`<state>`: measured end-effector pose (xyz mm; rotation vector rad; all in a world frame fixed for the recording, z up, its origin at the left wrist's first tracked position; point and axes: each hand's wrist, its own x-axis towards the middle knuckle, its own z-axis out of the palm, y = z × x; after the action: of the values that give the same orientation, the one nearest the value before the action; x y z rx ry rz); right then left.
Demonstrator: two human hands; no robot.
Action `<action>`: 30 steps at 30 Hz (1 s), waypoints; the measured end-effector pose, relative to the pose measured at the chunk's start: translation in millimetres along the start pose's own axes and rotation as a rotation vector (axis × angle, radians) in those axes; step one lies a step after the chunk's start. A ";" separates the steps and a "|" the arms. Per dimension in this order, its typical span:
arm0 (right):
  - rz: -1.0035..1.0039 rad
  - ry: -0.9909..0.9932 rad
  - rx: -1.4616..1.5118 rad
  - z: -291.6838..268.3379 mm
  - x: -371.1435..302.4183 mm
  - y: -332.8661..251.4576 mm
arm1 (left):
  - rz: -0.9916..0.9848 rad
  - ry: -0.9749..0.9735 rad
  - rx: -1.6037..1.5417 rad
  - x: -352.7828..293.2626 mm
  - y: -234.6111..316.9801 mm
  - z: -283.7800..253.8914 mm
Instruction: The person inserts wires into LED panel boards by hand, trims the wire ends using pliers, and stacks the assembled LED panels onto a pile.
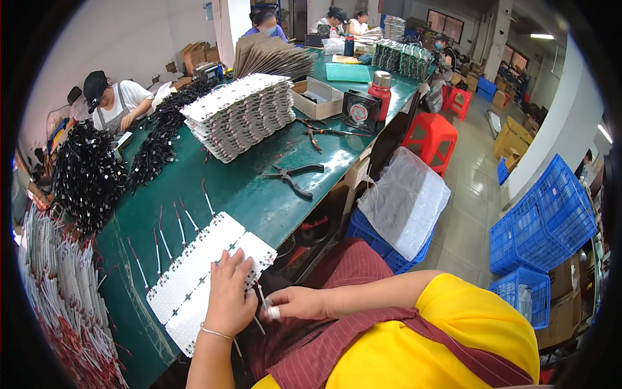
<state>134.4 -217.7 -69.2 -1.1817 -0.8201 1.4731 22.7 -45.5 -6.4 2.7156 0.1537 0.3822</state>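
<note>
A white panel of joined circuit boards (197,282) lies at the bench's near edge, with dark joints between its sections. Short white wires with red ends (162,243) stick out from its far side. My left hand (230,292) rests on the panel, fingers stretched out, a thin bracelet at the wrist. Beside the panel's near right edge, my right hand (298,303) is closed in a pinch at a thin white wire (262,295) running from that edge. A white wrap circles one of its fingers. The fingertips are partly hidden.
Black-handled pliers (295,178) and cutters (317,135) lie on the green bench (243,198). Around them are stacked white panels (243,117), black cable bundles (87,172), wired strips (65,298), a small fan (361,110) and a red flask (381,94). A co-worker (120,100) sits across.
</note>
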 end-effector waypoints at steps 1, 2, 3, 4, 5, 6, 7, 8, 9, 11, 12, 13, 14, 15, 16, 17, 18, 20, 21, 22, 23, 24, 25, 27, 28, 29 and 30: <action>-0.035 0.019 -0.038 -1.6 3.5 9.6 | 0.004 -0.001 0.001 0.9 1.8 0.1; -0.037 0.022 -0.038 -3.3 0.9 9.7 | 0.002 -0.015 0.009 1.8 5.2 0.2; -0.093 -0.049 -0.204 -0.1 -4.6 -1.2 | -0.012 -0.026 0.019 0.1 5.2 -0.3; -0.151 -0.114 -0.368 5.0 -11.6 -10.9 | -0.015 -0.026 0.018 -1.2 4.9 -2.0; -0.153 -0.142 -0.255 11.6 -16.4 -17.5 | 0.008 -0.054 0.030 -2.4 4.6 -4.5; -0.150 -0.140 -0.252 11.0 -16.1 -18.2 | 0.033 -0.085 0.039 -3.1 5.5 -5.2; -0.132 -0.065 -0.407 10.4 -13.9 -19.4 | 0.032 -0.087 0.035 -3.0 4.5 -6.9; -0.114 0.011 -0.562 10.5 -10.8 -19.3 | 0.043 -0.117 0.054 -2.2 2.0 -9.5; -0.254 0.112 -0.634 6.5 -3.0 -9.2 | 0.053 -0.148 0.074 -0.8 -0.1 -11.4; -0.279 0.237 -0.608 -1.6 12.5 -4.4 | 0.061 -0.103 0.068 0.7 -4.6 -6.6; -0.282 0.282 -0.509 -5.1 18.2 -3.2 | 0.071 -0.060 0.063 1.2 -6.2 -4.2; -0.349 0.309 -0.572 -10.6 22.5 -3.5 | 0.067 -0.062 0.060 2.5 -5.5 -4.5; -0.416 0.337 -0.636 -15.3 26.0 -4.6 | 0.022 -0.021 0.006 5.2 -3.4 -5.3; -0.397 0.371 -0.627 -17.1 29.4 -6.2 | -0.025 0.020 -0.049 7.5 -1.4 -5.1; -0.322 0.383 -0.653 -14.5 25.8 -18.8 | -0.028 0.017 -0.052 8.6 0.2 -3.8; -0.336 0.412 -0.662 -19.7 30.1 -10.9 | -0.079 0.046 -0.087 9.5 1.9 -2.1; -0.353 0.441 -0.672 -21.7 33.8 -8.8 | -0.130 0.077 -0.118 10.5 2.6 -2.1; -0.386 0.448 -0.723 -27.6 33.0 -7.0 | -0.147 0.070 -0.120 15.1 2.8 -4.1; -0.420 0.458 -0.778 -29.9 30.8 -7.6 | -0.160 0.067 -0.123 17.1 3.9 -3.8; -0.417 0.461 -0.774 -30.0 31.5 -6.3 | -0.159 0.062 -0.125 17.0 3.7 -4.7; -0.391 0.440 -0.750 -29.4 34.6 -4.9 | -0.146 0.047 -0.132 16.1 2.0 -7.6; -0.367 0.422 -0.727 -29.4 37.4 -4.3 | -0.131 0.033 -0.139 16.2 0.8 -11.0; -0.355 0.397 -0.715 -29.6 39.7 -2.2 | -0.104 0.018 -0.124 15.4 0.3 -14.0; -0.376 0.392 -0.694 -26.4 41.8 -0.1 | -0.072 -0.002 -0.109 15.4 1.3 -17.6; -0.398 0.382 -0.677 -24.7 41.7 0.9 | -0.044 -0.017 -0.093 15.4 1.8 -19.1; -0.400 0.377 -0.711 -25.6 40.7 4.4 | -0.040 -0.017 -0.089 15.4 2.4 -19.7; -0.406 0.379 -0.712 -26.4 38.4 6.8 | -0.044 -0.036 -0.093 15.3 3.2 -20.4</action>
<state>158.2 -184.5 -92.6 -1.6251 -1.2702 0.5942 31.8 -38.5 16.6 2.6215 0.1811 0.3193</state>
